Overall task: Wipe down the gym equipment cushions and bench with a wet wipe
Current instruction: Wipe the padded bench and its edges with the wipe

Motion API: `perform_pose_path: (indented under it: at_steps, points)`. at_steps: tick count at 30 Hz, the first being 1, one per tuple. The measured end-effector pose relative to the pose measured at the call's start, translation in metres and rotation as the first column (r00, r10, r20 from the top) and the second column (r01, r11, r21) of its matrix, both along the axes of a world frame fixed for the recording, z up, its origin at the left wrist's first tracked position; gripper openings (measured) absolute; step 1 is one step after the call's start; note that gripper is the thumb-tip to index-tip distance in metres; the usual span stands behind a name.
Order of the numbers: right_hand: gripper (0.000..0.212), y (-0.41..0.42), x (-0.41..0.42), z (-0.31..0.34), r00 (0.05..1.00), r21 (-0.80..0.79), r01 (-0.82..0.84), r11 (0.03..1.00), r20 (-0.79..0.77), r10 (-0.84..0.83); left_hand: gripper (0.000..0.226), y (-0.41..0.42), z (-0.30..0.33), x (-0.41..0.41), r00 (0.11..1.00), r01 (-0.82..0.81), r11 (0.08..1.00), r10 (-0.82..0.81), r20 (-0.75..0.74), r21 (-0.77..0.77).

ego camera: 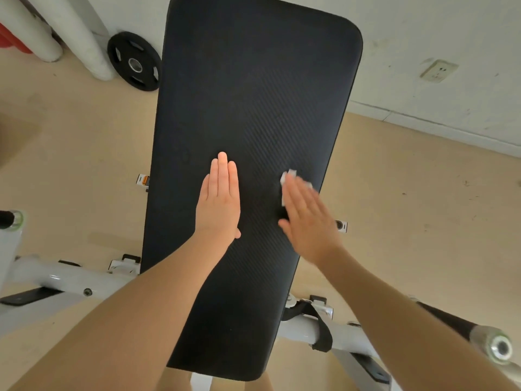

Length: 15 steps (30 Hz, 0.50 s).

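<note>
A long black padded bench cushion runs from the bottom centre up to the wall. My left hand lies flat on its middle with straight fingers held together. My right hand, blurred, presses a white wet wipe flat against the cushion near its right edge. Only the wipe's top and left edges show past the fingers.
The bench's white steel frame spreads left and right below the cushion. A chrome bar end sticks out at the lower right. A black weight plate leans by white pipes at the back left. A wall socket sits on the right wall.
</note>
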State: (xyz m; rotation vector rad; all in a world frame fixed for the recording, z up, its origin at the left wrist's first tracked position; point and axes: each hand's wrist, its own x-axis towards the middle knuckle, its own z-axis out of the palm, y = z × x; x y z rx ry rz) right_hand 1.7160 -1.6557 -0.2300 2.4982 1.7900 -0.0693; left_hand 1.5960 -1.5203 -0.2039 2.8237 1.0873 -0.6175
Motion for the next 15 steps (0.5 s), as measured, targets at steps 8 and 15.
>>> perform_pose_path:
  at_steps: [8, 15]
  points:
    - [0.068, -0.039, -0.003, -0.025, 0.978, -0.083, -0.196, 0.977, 0.051, 0.2, 0.135, 0.001, -0.004, 0.003, 1.0, -0.001, 1.0, 0.002, -0.028, 0.022]
    - [0.067, 0.013, 0.026, -0.004, 1.0, 0.148, 0.003, 0.989, 0.005, -0.004, 0.137, 0.002, -0.005, 0.004, 0.999, 0.002, 1.0, -0.001, -0.047, 0.016]
